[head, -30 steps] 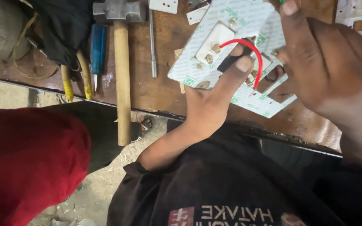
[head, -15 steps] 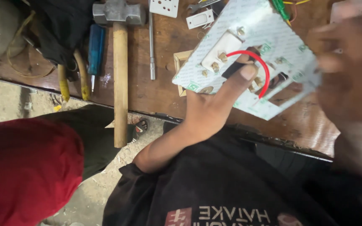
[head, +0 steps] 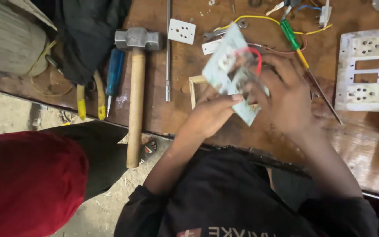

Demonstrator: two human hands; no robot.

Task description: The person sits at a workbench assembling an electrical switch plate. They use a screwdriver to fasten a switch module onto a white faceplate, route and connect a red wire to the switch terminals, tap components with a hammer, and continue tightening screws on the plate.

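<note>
Both hands grip the switch plate (head: 231,72) above the tabletop (head: 176,109), left fingers (head: 229,100) and right fingers (head: 259,90) clamped on it; red wire (head: 256,59) looped in, mounting not done.

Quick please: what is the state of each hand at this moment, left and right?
Left hand: closed on the white switch plate, fingers at its lower edge.
Right hand: closed on the same plate, beside the red wire.
</note>
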